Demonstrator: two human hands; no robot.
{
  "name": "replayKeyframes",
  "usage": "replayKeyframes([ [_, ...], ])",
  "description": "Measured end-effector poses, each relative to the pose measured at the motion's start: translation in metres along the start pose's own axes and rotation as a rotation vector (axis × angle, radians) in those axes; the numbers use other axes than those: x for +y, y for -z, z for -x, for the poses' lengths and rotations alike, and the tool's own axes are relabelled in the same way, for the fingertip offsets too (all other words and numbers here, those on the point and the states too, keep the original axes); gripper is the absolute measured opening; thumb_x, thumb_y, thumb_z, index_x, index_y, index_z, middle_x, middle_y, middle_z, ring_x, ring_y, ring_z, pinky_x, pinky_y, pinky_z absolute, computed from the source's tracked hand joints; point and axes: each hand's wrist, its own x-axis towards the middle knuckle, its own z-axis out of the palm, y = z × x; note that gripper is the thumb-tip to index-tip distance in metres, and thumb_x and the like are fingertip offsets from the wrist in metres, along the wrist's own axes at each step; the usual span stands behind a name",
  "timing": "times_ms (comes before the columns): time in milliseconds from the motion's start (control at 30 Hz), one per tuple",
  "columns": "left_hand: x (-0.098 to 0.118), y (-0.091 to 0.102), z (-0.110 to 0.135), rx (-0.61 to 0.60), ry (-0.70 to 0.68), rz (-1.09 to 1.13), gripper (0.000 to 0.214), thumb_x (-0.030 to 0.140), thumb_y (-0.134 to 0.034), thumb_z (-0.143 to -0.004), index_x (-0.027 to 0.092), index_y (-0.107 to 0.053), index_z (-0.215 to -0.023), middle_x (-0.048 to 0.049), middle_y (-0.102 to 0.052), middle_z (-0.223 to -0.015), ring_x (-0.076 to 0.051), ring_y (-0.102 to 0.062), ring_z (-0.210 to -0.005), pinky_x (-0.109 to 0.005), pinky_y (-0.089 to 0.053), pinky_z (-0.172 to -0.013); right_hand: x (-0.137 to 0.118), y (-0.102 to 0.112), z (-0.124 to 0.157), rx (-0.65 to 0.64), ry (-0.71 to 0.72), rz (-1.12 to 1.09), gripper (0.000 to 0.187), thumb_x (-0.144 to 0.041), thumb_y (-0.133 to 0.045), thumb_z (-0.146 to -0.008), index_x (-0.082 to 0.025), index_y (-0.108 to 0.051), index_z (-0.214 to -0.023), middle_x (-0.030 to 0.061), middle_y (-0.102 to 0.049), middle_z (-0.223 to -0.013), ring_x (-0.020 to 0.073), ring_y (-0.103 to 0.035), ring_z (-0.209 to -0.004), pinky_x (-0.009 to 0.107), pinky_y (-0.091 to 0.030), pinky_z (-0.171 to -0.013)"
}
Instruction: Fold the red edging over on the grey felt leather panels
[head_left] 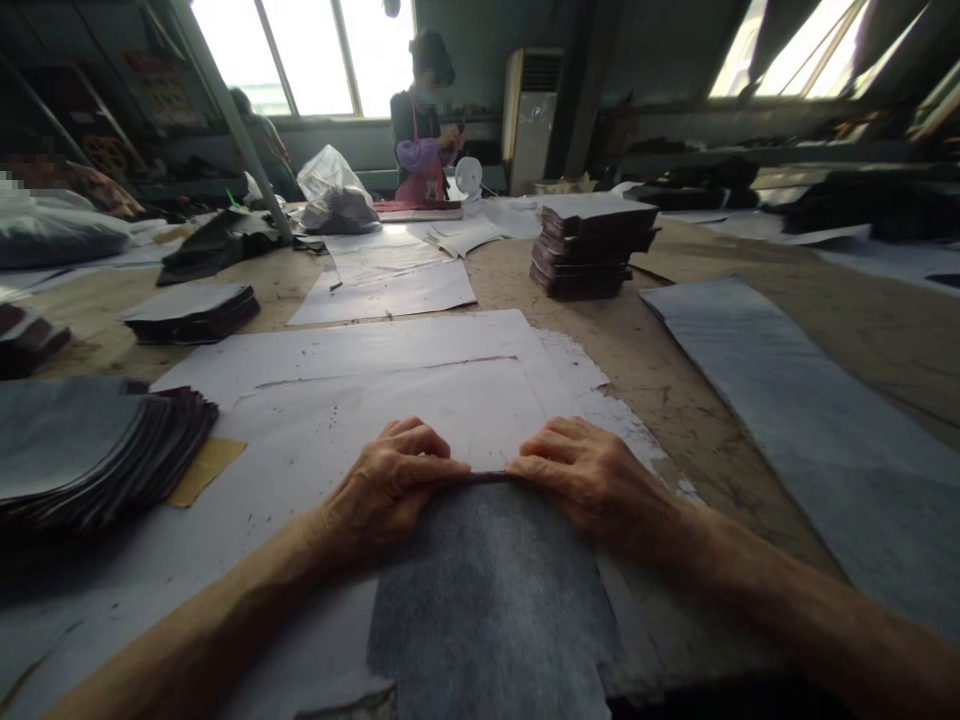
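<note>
A grey fabric piece [491,590] lies flat in front of me on white paper sheets [390,400]. My left hand [390,485] and my right hand [589,480] rest side by side on its far edge. The fingers of both are curled and pinch that edge, which shows a thin dark red fold [487,477] between the fingertips. Both forearms reach in from the bottom of the view.
A stack of grey pieces [82,450] sits at my left, another [191,312] further back, a tall dark stack [592,250] at centre right. A long grey sheet [810,430] lies at right. A person [421,125] works at the table's far end beside a plastic bag [334,190].
</note>
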Motion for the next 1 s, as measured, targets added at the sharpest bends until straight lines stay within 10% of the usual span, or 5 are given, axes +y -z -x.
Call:
replayKeyframes([
  [700,0.006,0.0,0.0,-0.101,-0.137,-0.202,0.034,0.005,-0.044,-0.076,0.021,-0.061,-0.101,-0.0036,-0.058,-0.085,-0.017,-0.049,-0.081,-0.04,-0.035,-0.081,-0.01,0.005,-0.003,-0.118,0.265,0.285,0.024,-0.009,-0.038,-0.089,-0.011,-0.062,-0.088,0.0033,-0.059,-0.082,0.0157,-0.046,-0.076,0.037,-0.036,-0.083],
  [1000,-0.01,0.024,0.01,0.224,0.274,0.125,0.026,0.021,-0.061,-0.076,0.024,-0.063,-0.101,-0.0033,-0.057,-0.1,-0.019,-0.054,-0.094,-0.035,-0.042,-0.082,-0.01,0.005,-0.003,-0.178,0.235,0.32,0.021,-0.01,-0.039,-0.087,-0.014,-0.059,-0.087,0.0044,-0.058,-0.086,0.0172,-0.045,-0.077,0.037,-0.035,-0.08],
])
